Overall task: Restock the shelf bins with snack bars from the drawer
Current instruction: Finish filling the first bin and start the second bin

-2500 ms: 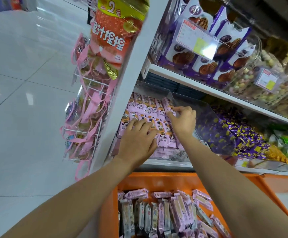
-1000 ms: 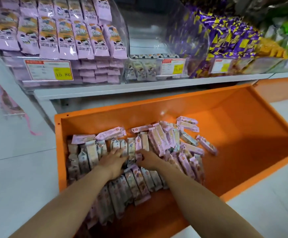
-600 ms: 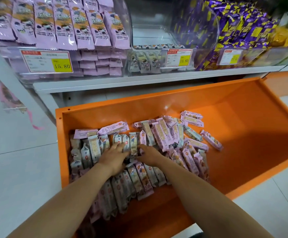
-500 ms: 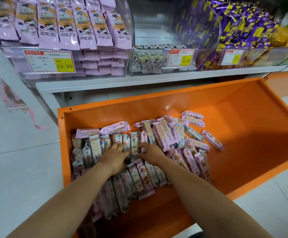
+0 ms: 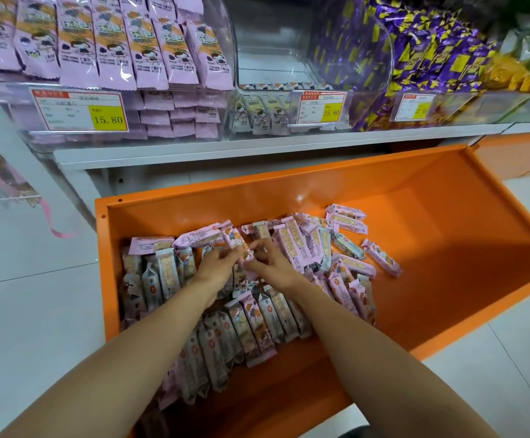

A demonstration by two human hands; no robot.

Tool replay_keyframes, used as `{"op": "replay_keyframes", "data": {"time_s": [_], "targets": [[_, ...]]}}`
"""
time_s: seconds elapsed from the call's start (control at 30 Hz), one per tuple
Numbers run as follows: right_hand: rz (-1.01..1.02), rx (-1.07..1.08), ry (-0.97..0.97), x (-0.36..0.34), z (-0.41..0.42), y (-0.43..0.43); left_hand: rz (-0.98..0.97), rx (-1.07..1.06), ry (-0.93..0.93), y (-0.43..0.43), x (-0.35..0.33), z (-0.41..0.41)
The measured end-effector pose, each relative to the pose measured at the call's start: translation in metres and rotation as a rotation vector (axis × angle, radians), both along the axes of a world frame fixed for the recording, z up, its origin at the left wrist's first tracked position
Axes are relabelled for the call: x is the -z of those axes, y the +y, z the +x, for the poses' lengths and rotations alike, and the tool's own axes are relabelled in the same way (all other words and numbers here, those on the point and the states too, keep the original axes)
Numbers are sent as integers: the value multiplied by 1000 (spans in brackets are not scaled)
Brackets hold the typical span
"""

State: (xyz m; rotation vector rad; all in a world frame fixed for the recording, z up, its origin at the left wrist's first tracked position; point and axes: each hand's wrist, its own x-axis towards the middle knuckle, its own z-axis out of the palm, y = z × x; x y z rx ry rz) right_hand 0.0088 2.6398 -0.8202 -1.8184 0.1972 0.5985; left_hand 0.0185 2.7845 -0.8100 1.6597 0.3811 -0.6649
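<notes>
An open orange drawer [image 5: 446, 222] below the shelf holds several pink and grey snack bars [image 5: 257, 320] in rows and a loose heap. Both hands are in the middle of the pile. My left hand [image 5: 217, 267] grips a pink snack bar [image 5: 233, 238] that stands lifted above the others. My right hand [image 5: 271, 263] pinches the same cluster of bars from the right, fingers curled. On the shelf above, the left clear bin [image 5: 105, 52] is packed with pink bars. The middle clear bin [image 5: 273, 58] holds only a few bars at its front.
A third bin [image 5: 415, 52] at the right is full of purple and yellow sweets. Price tags [image 5: 80, 110] hang on the bin fronts. The white shelf edge [image 5: 225, 147] runs just above the drawer. Pink ribbon packs [image 5: 4, 178] hang at the left over a tiled floor.
Both hands left the pink bars in the shelf bin and came down into the drawer. They have closed on bars there, and one pink bar now stands lifted.
</notes>
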Motion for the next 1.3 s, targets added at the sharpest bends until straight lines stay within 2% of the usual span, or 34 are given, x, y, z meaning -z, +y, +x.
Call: {"op": "replay_keyframes", "data": {"time_s": [0.07, 0.17, 0.27, 0.53, 0.6, 0.67, 0.8, 0.87, 0.93, 1.07, 1.3], "targets": [[-104, -12, -34, -1, 1, -3, 6, -17, -2, 3, 4, 1], [-491, 139, -170, 5, 6, -21, 21, -14, 23, 7, 4, 0], [-798, 167, -101, 17, 5, -41, 32, 9, 38, 9, 4, -2], [-963, 39, -110, 32, 0, -37, 44, 69, 58, 13, 6, -3], [-902, 91, -131, 35, 1, -35, 51, 80, 61, 15, 6, -2], [-740, 225, -136, 36, 2, -35, 61, 83, 58, 16, 6, -2], [-186, 449, -41, 26, 7, -33, 73, 76, 52, 17, 5, -2], [95, 459, 36, 14, 8, -26, 51, 56, 54, 17, 4, -2], [268, 405, 99, 7, 8, -18, 20, 22, 51, 17, 3, -2], [292, 314, 153, 5, 8, -5, -54, -71, 52, 19, 2, -2], [131, 200, 18, -11, 2, 6, -172, -111, 18, 21, -11, -3]]}}
